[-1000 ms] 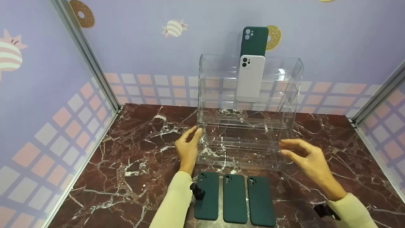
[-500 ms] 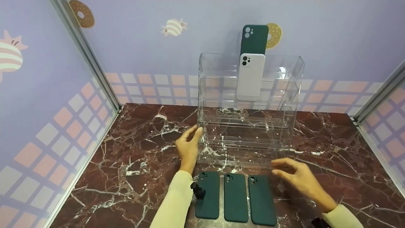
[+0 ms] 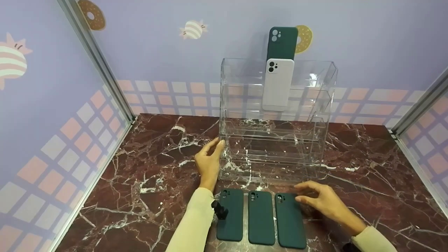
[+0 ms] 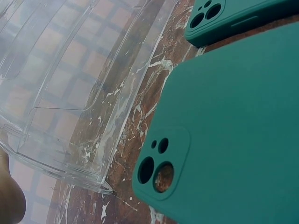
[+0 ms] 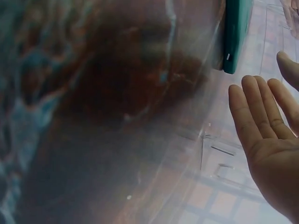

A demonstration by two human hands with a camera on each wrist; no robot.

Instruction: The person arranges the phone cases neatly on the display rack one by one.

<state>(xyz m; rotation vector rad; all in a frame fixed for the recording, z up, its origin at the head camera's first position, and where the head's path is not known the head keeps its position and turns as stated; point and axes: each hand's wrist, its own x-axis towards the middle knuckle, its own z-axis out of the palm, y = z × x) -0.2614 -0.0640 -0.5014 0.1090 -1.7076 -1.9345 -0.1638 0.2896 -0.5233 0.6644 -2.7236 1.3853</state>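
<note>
In the head view, my left hand (image 3: 209, 159) holds the lower left side edge of a clear stepped acrylic rack (image 3: 276, 138); its thumb (image 4: 10, 198) shows at the left wrist view's edge. Three dark green phone cases lie side by side before the rack: a left case (image 3: 230, 224), a middle case (image 3: 261, 218) and a right case (image 3: 291, 220). My right hand (image 3: 325, 199) is at the right case's upper right corner, thumb and fingers apart. Its fingers (image 5: 264, 112) look extended in the right wrist view, with a gap to the green case (image 5: 236, 35).
A white phone case (image 3: 278, 85) stands in an upper tier of the rack. Behind it, a green case (image 3: 282, 43) rises from the top tier against the patterned wall (image 3: 157, 56). The red marbled tabletop (image 3: 157, 150) is bounded by a side panel (image 3: 45, 140) at left.
My right hand has come away from the rack's lower right side and moved down and left to the right green case. The left hand has stayed at the rack.
</note>
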